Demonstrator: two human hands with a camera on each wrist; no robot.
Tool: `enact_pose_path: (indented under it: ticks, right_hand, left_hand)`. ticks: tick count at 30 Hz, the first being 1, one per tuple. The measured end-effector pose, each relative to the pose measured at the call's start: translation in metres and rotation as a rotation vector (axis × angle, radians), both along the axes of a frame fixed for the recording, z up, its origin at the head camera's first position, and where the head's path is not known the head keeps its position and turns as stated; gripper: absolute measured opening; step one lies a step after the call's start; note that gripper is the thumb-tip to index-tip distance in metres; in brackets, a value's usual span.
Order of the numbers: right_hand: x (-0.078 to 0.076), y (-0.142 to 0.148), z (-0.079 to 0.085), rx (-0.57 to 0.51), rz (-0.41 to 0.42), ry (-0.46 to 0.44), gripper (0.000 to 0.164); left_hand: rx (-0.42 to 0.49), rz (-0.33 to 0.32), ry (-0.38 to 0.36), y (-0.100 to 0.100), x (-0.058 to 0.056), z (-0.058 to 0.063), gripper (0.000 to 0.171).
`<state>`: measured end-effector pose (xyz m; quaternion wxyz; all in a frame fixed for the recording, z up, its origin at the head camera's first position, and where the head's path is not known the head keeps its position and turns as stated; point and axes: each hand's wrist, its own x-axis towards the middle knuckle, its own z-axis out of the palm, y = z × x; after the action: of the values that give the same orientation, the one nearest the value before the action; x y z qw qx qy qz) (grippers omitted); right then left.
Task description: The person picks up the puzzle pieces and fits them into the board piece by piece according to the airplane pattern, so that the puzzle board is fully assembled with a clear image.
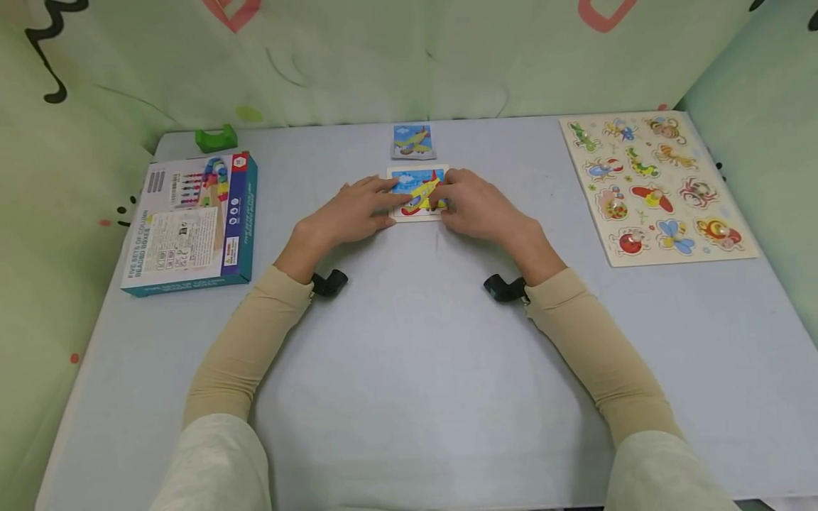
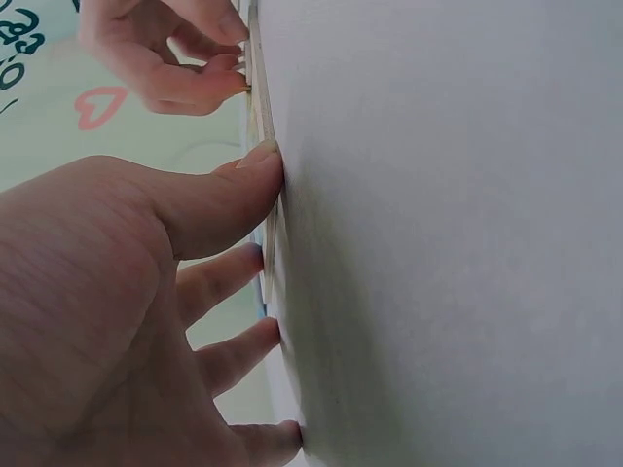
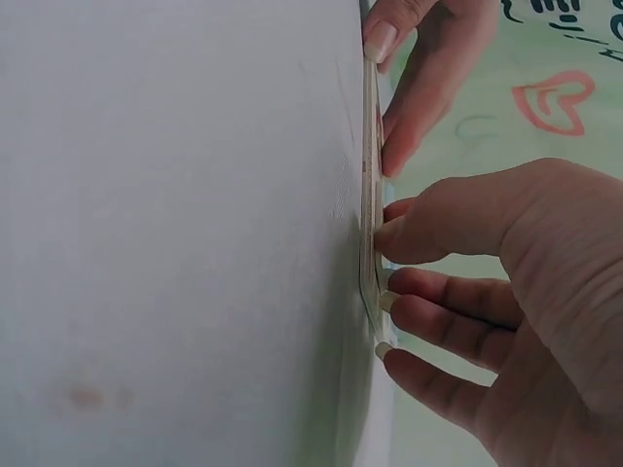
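A small wooden airplane puzzle [image 1: 415, 174] lies flat on the table, its picture a yellow and red airplane on blue sky. My left hand [image 1: 354, 211] rests at its left side. One finger reaches over the picture, and the thumb touches the near edge; the left wrist view shows these fingers fairly straight. From the right, my right hand [image 1: 482, 207] touches the picture with bent fingertips, covering part of the airplane. In the right wrist view its thumb [image 3: 438, 229] meets the board's top, other fingers spread beside it. Just behind lies a matching airplane picture card [image 1: 412, 142].
At the left lies a boxed toy set [image 1: 185, 220], with a green curved block [image 1: 216, 139] behind it. A large insect puzzle board [image 1: 664, 188] lies at the right. Patterned green curtains [image 1: 358, 64] hang along the table's back and sides.
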<state>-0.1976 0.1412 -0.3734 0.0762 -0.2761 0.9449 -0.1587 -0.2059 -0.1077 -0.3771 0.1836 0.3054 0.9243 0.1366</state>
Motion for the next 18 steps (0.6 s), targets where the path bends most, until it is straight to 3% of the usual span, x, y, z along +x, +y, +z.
enact_pose_path:
  ticks: [18]
  right_hand:
    - [0.0008,0.0002,0.0033,0.022,-0.008,0.009,0.019]
  left_hand:
    - [0.006,0.001,0.004,0.0004,0.0003,0.0003,0.054]
